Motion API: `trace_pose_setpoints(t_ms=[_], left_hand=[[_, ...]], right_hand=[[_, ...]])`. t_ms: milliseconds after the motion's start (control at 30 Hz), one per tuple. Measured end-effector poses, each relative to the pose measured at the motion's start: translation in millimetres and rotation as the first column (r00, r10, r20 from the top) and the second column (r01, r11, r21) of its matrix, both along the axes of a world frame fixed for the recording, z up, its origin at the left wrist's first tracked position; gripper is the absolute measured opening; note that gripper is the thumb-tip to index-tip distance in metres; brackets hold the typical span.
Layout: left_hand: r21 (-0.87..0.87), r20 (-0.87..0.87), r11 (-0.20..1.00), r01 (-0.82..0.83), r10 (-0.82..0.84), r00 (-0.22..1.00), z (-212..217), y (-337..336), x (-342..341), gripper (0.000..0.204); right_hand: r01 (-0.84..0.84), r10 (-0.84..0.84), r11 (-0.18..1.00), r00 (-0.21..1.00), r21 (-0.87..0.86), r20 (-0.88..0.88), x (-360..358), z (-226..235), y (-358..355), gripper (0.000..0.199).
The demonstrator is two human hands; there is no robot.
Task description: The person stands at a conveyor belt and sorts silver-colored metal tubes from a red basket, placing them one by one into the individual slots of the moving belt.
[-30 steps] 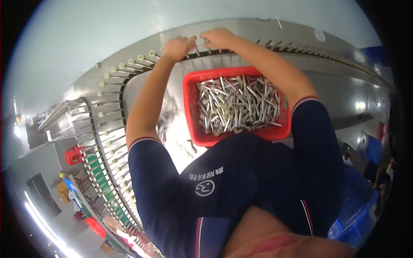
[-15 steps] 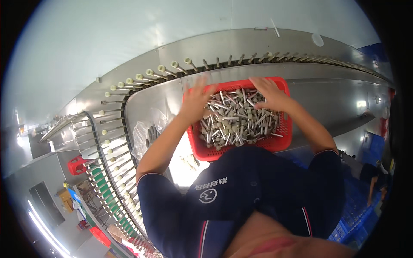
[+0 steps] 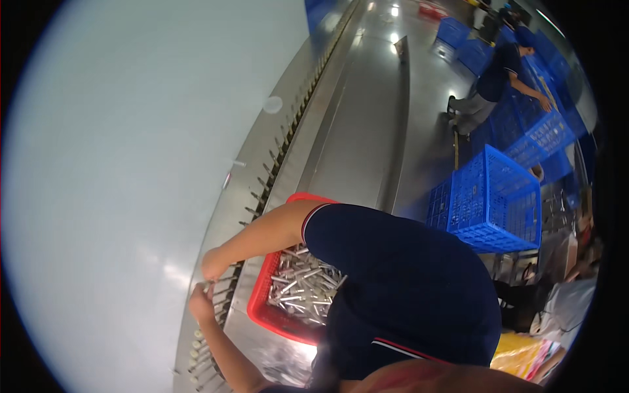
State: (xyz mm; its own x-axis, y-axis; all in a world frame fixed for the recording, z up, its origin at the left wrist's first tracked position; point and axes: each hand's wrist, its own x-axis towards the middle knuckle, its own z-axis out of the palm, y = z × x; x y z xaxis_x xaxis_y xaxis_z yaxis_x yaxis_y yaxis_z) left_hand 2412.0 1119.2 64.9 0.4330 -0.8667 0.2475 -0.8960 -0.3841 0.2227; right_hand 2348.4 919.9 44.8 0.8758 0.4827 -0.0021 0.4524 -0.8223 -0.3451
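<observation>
My left hand (image 3: 200, 304) and my right hand (image 3: 215, 264) are close together over a line of upright metal pins (image 3: 227, 288) along a track. The fingers of both are closed in a pinch. Something small and pale shows between them, too small to make out. Beside my right forearm stands a red plastic basket (image 3: 257, 303). It is heaped with short metal rods (image 3: 301, 285), some with greyish heads. My right arm and torso hide part of the basket. Nearer along the track, several rods with cream-coloured heads (image 3: 195, 354) stand on it.
A pale wall (image 3: 131, 164) rises on the left of the track. The metal bench (image 3: 360, 124) stretches away ahead. Blue plastic crates (image 3: 488, 203) are stacked to the right. Farther off, another person (image 3: 498, 78) leans over more blue crates.
My view has swung to the right. My hands, spread over the basket before, have left it and come together at the pins on the track, with fingers pinched.
</observation>
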Motion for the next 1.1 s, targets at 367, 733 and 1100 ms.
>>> trace_pose_setpoints(t_ms=[367, 733, 1100], left_hand=[[-0.075, -0.618, 0.963, 0.258, -0.248, 0.746, 9.8, 46.1, -195.6, 0.023], [-0.232, -0.123, 0.95, -0.21, 0.186, 0.975, 4.0, 40.8, -142.3, 0.037], [-0.164, -0.148, 0.948, -0.273, 0.25, 0.957, 22.2, -11.3, -49.7, 0.034]], right_hand=[[0.11, -0.079, 0.676, 0.994, 0.729, -0.076, -18.7, 99.6, -10.0, 0.029], [-0.036, -0.025, 0.954, 0.98, 0.298, 0.196, -146.6, 37.5, -44.2, 0.037], [0.088, -0.178, 0.958, 0.929, 0.275, 0.326, -54.9, 18.0, -29.0, 0.031]])
